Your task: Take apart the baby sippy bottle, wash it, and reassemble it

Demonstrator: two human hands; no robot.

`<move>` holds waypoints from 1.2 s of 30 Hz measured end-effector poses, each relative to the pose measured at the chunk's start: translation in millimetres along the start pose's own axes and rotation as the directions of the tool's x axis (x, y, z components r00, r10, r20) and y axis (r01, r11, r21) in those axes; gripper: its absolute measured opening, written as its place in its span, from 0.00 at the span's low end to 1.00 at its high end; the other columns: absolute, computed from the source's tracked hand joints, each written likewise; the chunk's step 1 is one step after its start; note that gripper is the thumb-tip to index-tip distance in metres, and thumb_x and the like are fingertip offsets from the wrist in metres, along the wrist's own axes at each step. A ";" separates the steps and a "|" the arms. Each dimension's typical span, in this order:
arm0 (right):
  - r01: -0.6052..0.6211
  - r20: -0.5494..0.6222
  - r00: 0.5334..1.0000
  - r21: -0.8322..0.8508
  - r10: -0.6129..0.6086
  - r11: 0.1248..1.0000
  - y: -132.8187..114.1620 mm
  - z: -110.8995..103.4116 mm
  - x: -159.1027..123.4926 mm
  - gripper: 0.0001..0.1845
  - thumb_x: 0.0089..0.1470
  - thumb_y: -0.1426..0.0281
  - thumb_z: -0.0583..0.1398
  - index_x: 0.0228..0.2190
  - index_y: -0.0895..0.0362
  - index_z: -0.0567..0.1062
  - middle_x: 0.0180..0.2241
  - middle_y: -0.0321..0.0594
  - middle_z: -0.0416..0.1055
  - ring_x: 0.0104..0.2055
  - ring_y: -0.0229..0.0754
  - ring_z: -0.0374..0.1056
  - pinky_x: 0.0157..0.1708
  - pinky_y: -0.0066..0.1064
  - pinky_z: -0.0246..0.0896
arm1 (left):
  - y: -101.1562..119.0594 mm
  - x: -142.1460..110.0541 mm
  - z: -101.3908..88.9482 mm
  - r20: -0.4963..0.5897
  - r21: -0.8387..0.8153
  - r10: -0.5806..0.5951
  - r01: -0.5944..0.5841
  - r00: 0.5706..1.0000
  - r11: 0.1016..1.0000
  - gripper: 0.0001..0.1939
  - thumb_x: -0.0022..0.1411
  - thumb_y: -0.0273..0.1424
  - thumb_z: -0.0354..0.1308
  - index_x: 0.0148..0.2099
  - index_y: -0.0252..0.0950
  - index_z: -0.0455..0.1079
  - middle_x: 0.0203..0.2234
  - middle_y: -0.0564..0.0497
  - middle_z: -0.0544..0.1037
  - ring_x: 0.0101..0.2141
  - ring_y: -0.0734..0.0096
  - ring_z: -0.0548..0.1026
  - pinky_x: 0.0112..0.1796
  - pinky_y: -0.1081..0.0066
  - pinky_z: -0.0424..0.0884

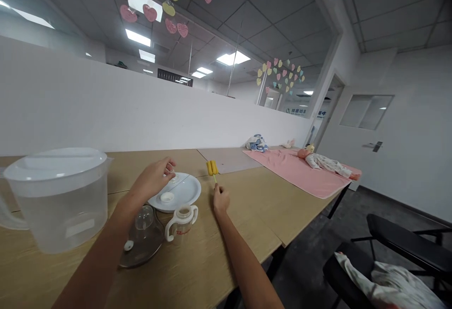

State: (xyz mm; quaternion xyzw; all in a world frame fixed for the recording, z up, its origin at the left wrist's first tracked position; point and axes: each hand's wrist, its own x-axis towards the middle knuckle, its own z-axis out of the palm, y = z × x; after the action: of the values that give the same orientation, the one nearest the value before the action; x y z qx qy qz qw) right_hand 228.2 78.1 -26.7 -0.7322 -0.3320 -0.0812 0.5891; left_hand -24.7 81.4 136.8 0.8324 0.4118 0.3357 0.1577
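Right hand pinches yellow foam brush by its stem — foam untouched, I'd guess; left hand curls over round white plate, grip unclear.

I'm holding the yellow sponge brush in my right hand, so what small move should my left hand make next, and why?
Probably move your left hand from over the white plate to the two-handled bottle and steady it. That bottle stands upright, open at the top and unheld, while your right hand grips the yellow sponge brush by its stick.
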 end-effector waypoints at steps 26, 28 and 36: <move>-0.045 0.266 0.964 0.080 0.022 0.996 -3.0 -35.8 3.0 0.30 0.50 0.48 0.48 0.23 0.60 0.75 0.19 0.37 0.67 0.24 0.41 0.62 0.24 0.27 0.50 | 5.5 -9.8 -13.9 0.076 -0.020 -0.071 0.073 0.995 0.997 0.12 0.53 0.29 0.50 0.40 0.35 0.69 0.34 0.49 0.77 0.35 0.67 0.74 0.37 0.70 0.66; -0.049 0.281 0.959 0.079 0.025 0.996 -3.0 -36.0 3.2 0.31 0.50 0.47 0.48 0.24 0.61 0.75 0.19 0.37 0.66 0.24 0.41 0.62 0.25 0.27 0.50 | 4.0 -9.9 -13.1 0.075 -0.055 -0.067 0.071 0.995 0.996 0.11 0.53 0.29 0.50 0.40 0.35 0.69 0.33 0.48 0.77 0.36 0.66 0.74 0.38 0.70 0.66; -0.037 0.312 0.950 0.031 0.025 0.999 -2.6 -38.3 0.7 0.31 0.51 0.48 0.48 0.24 0.61 0.74 0.20 0.37 0.66 0.25 0.41 0.61 0.26 0.28 0.51 | 7.9 -7.0 2.6 0.107 -0.171 -0.031 0.049 0.994 0.984 0.10 0.53 0.29 0.51 0.39 0.35 0.69 0.32 0.49 0.76 0.34 0.67 0.73 0.38 0.68 0.66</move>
State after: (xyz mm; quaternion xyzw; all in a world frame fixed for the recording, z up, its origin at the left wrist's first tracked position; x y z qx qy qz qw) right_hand 237.6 43.5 -13.0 -0.7301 -0.4108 0.0509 0.5438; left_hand -21.4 71.1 136.2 0.8235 0.3888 0.3231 0.2574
